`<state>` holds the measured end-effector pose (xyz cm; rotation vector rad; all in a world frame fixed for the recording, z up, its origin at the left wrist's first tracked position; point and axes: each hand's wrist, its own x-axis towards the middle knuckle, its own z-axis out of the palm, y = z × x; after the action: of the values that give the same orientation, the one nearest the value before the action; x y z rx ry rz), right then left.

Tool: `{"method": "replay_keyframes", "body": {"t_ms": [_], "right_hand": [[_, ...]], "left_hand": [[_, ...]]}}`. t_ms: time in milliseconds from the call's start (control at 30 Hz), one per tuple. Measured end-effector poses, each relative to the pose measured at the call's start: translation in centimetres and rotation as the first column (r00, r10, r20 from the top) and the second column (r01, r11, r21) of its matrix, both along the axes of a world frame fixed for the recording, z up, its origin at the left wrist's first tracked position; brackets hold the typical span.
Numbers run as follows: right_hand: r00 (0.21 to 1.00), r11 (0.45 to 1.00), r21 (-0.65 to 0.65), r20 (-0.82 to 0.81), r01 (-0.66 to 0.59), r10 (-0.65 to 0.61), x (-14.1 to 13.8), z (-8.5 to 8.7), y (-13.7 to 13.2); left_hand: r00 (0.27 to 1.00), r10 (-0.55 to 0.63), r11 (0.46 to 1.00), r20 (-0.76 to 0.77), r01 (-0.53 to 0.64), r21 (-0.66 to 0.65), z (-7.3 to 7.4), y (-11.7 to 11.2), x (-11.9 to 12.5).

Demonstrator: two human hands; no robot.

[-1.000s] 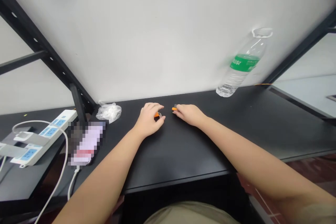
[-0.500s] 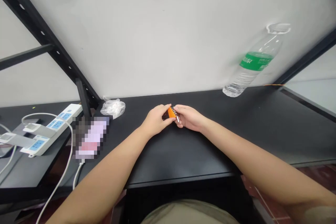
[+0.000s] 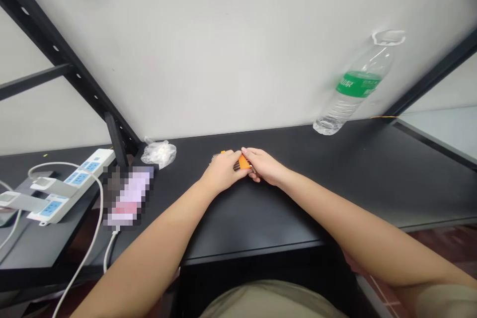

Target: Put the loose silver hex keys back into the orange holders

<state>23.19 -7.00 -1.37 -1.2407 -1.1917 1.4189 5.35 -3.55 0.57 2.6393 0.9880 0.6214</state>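
My left hand (image 3: 222, 175) and my right hand (image 3: 264, 165) meet at the middle of the black table (image 3: 261, 213), near its back edge. Both pinch a small orange piece (image 3: 243, 161) with short dark metal pins sticking out of it. A second bit of orange (image 3: 222, 152) shows just above my left knuckles, mostly hidden by the hand. The fingers of both hands are curled tight, and the small parts are too tiny to name exactly.
A clear water bottle (image 3: 355, 87) with a green label stands at the back right against the white wall. A crumpled clear plastic bag (image 3: 159, 152) lies left of my hands. Further left are a phone (image 3: 126, 195) on a white cable and a white power strip (image 3: 61, 192).
A second ago my hands lay apart, each on its own orange piece. They have come together and now both grip one orange piece between them.
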Motion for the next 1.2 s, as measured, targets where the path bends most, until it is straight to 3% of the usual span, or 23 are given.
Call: {"method": "replay_keyframes", "body": {"t_ms": [200,400,600,767,967,1100,1200], "right_hand": [[0.979,0.990,0.076,0.155,0.119,-0.129,-0.4,-0.2,0.1],[0.979,0.986,0.092,0.138,0.137,-0.149,-0.4,0.2,0.0],[0.946,0.979,0.191,0.298,0.073,-0.129,-0.3,0.4,-0.3],[0.834,0.904,0.396,0.435,0.162,-0.340,-1.0,0.5,-0.6],[0.740,0.914,0.405,0.608,0.022,-0.287,-1.1,0.5,-1.0],[0.674,0.892,0.442,0.690,-0.101,-0.266,-0.9,0.4,-1.0],[0.737,0.891,0.451,0.617,-0.045,-0.276,-0.5,0.2,-0.5]], "left_hand": [[1.000,0.021,0.998,0.003,-0.021,0.062,-0.6,0.1,0.1],[0.999,0.016,0.998,0.052,-0.019,0.052,-0.3,0.2,0.1],[0.998,0.006,1.000,0.058,-0.007,0.018,0.1,0.3,-0.4],[0.997,0.079,0.993,0.010,-0.079,0.085,0.1,-0.3,0.0],[0.970,0.210,0.973,-0.122,-0.195,0.125,0.4,-1.1,0.5],[0.965,0.195,0.979,-0.173,-0.180,0.100,0.7,-1.2,0.3],[0.975,0.181,0.982,-0.132,-0.172,0.078,0.9,-1.2,0.3]]}}
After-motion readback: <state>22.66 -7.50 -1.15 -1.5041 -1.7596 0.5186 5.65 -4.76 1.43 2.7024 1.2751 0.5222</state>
